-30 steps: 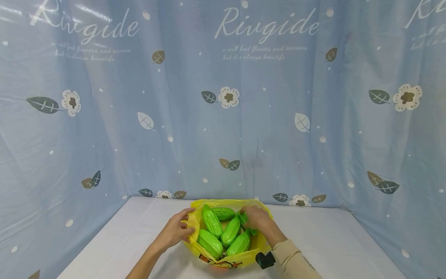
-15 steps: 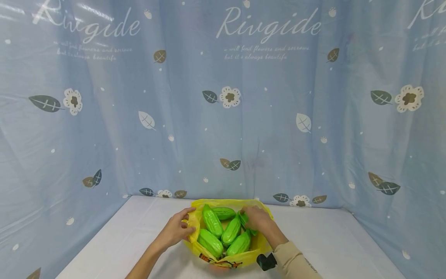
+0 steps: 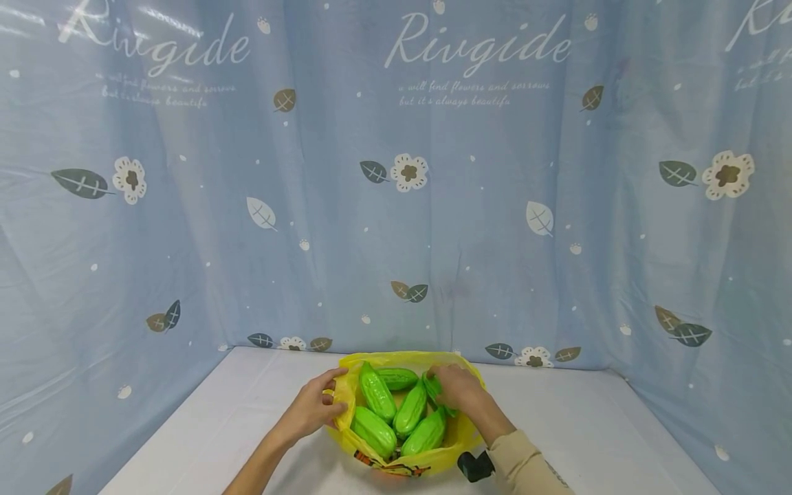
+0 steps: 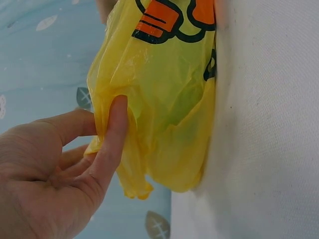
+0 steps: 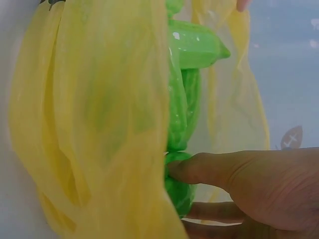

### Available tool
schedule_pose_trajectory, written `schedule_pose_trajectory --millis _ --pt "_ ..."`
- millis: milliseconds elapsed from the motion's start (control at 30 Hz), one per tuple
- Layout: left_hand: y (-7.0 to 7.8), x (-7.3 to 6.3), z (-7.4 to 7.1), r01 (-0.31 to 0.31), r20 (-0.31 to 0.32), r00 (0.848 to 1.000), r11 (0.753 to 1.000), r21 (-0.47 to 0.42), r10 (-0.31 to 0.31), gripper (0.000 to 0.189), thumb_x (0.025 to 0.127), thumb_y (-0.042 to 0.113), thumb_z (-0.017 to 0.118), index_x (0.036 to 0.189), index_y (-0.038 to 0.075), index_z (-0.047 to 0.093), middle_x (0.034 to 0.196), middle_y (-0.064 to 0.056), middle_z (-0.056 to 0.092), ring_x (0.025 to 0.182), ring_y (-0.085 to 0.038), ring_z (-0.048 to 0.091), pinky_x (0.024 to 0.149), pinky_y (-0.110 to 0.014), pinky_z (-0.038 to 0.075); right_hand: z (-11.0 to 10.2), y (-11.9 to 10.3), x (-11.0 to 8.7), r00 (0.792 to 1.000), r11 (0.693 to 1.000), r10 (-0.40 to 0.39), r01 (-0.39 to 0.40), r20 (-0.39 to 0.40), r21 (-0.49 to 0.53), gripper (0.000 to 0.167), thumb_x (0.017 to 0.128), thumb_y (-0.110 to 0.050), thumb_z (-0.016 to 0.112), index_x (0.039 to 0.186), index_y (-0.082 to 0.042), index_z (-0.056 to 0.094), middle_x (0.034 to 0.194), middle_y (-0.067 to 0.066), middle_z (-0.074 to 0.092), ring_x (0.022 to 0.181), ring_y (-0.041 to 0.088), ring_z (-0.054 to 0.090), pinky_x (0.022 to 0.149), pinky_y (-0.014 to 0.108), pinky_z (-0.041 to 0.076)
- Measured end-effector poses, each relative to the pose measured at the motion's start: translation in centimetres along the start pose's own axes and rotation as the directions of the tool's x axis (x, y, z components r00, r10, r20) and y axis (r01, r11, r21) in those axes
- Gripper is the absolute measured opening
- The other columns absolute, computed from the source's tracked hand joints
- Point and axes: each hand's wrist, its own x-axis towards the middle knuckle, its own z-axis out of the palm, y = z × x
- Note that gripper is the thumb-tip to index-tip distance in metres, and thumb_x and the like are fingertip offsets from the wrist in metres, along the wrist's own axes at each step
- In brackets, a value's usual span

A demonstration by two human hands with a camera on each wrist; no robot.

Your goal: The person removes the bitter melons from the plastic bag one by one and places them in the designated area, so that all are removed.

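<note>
Next to nothing has moved since the earlier frame: the dark wrist device by the right sleeve sits a touch farther out, while both hands and the green load are much as they were.

The left hand pinches the left edge of a yellow plastic bag, thumb on one side of the film and fingers on the other — presumably because such limp plastic would sag inward without a hold. The bag stands on the white table, its mouth spread wide; the load probably helps to prop the walls (an orange and black print shows low on the near side).

The right hand reaches in over the right rim and is clamped on one green gourd, thumb against one face, fingers round behind; much of that piece is hidden by the hand and the film. The other green gourds lie inside at mixed angles, several touching. One at the left leans with its tip toward the far rim, likely propped by its neighbours.

A blue printed curtain hangs behind and at the sides — seemingly a plain screen round the work.
</note>
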Motion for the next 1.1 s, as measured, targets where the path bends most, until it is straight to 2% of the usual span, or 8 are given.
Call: schedule_pose_trajectory --millis 200,600,967,1100 --pt "0.2 0.0 0.0 0.000 0.003 1.000 1.000 -0.002 0.000 0.069 0.087 0.001 0.069 0.147 -0.005 0.035 0.120 -0.025 0.055 0.081 -0.022 0.068 0.056 -0.037 0.062 -0.3 -0.1 -0.4 1.000 1.000 -0.002 0.002 -0.019 0.006 0.039 0.084 -0.011 0.077 0.121 -0.011 0.065 0.118 0.015 0.064 0.109 0.033 0.059 0.088 0.048 0.054" --pt "0.1 0.0 -0.1 0.004 0.008 1.000 1.000 -0.004 -0.004 0.069 0.087 0.001 0.068 0.147 -0.005 0.035 0.123 -0.028 0.053 0.080 -0.022 0.068 0.057 -0.042 0.062 -1.2 -0.4 -1.5 0.998 0.999 -0.013 0.015 -0.057 0.032 0.039 0.084 -0.013 0.077 0.121 -0.013 0.065 0.115 0.014 0.064 0.103 0.029 0.061 0.082 0.047 0.057" --pt "0.3 0.0 -0.1 -0.002 0.014 1.000 1.000 -0.010 0.003 0.069 0.087 0.001 0.068 0.147 -0.006 0.034 0.119 -0.026 0.056 0.083 -0.023 0.069 0.057 -0.037 0.062 -1.8 -0.4 -2.2 0.996 0.996 -0.032 0.039 -0.086 0.081 0.040 0.083 -0.013 0.077 0.121 -0.014 0.065 0.118 0.012 0.066 0.100 0.028 0.063 0.075 0.048 0.056" --pt "0.2 -0.1 0.0 -0.001 0.011 1.000 1.000 -0.007 0.001 0.070 0.087 0.001 0.068 0.147 -0.006 0.034 0.119 -0.025 0.056 0.084 -0.024 0.070 0.056 -0.035 0.062 -2.2 -0.3 -2.8 0.994 0.993 -0.047 0.056 -0.095 0.102 0.040 0.083 -0.013 0.077 0.121 -0.013 0.064 0.119 0.011 0.067 0.100 0.028 0.064 0.077 0.049 0.057"
